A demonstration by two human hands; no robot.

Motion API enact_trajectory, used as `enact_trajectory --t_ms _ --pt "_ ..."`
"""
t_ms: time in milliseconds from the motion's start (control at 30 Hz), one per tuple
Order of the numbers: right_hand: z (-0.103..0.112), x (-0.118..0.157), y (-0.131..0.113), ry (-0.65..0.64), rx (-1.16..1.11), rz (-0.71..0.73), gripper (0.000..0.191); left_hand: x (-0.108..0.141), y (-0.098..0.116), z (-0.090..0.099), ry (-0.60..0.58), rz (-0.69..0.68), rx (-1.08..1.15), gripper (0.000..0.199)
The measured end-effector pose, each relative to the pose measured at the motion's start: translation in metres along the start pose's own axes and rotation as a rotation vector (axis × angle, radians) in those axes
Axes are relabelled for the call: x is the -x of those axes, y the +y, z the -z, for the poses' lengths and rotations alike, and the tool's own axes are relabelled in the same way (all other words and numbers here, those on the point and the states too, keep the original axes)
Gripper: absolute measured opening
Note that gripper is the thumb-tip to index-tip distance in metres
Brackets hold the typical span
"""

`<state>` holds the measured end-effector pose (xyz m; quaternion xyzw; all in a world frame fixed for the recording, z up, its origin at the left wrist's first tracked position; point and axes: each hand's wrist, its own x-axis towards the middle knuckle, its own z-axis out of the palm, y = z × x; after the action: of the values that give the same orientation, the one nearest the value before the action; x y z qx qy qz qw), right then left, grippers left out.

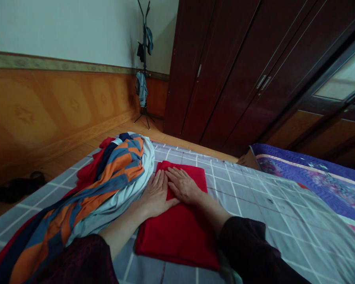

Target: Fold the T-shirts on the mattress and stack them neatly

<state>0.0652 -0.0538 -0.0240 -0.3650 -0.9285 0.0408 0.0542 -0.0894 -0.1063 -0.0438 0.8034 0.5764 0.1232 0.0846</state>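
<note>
A folded red cloth garment (177,232) lies flat on a grey checked bed sheet (248,197). My left hand (156,194) rests palm down on the cloth's left edge, fingers spread, its side against a heap of clothes. My right hand (182,184) lies flat on top of the cloth, a little farther up. Both palms press on the red fabric, and neither hand grips it. The heap (115,185) holds orange, blue, grey and red striped fabric and sits just left of my left hand.
A dark wooden wardrobe (225,71) fills the far right wall. A purple patterned quilt (310,177) lies beyond the bed's right side. A standing coat rack (144,67) with hanging clothes stands in the far corner. Dark shoes (17,187) sit on the tiled floor at left.
</note>
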Motion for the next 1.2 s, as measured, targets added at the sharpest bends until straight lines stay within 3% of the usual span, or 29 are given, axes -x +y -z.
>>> enact_trajectory --t_ms 133,300,367,433,567,633,800,1000,1067,1200 --pt "-0.003 -0.015 0.022 -0.015 0.013 -0.075 0.051 0.001 0.0 0.002 -0.069 0.049 -0.035 0.103" --pt "0.002 0.009 0.061 0.067 0.074 -0.377 0.06 0.0 0.007 0.016 -0.173 0.11 -0.072 0.105" --pt "0.004 0.028 0.053 0.102 0.095 -0.457 0.064 0.001 0.007 0.016 -0.171 0.109 -0.075 0.104" --pt "0.003 0.051 0.028 0.129 0.091 -0.43 0.066 0.0 0.007 0.014 -0.165 0.105 -0.09 0.096" --pt "-0.002 0.106 -0.035 0.084 -0.015 -0.152 0.067 -0.001 0.002 0.007 -0.155 0.087 -0.146 0.079" --pt "-0.004 0.129 -0.053 0.065 -0.034 -0.094 0.071 -0.002 0.0 0.006 -0.157 0.075 -0.161 0.079" --pt "-0.007 0.151 -0.052 0.103 -0.009 -0.128 0.074 0.002 0.01 0.012 -0.116 0.07 -0.16 0.076" --pt "-0.008 0.149 -0.051 0.149 -0.046 -0.155 0.076 0.034 0.047 0.009 -0.136 -0.162 -0.138 0.067" --pt "-0.008 0.15 -0.052 0.159 -0.076 -0.172 0.077 0.044 0.045 0.007 -0.131 -0.121 -0.18 0.068" --pt "-0.009 0.153 -0.053 0.168 -0.11 -0.187 0.078 0.057 0.032 0.009 -0.063 0.083 -0.256 0.066"
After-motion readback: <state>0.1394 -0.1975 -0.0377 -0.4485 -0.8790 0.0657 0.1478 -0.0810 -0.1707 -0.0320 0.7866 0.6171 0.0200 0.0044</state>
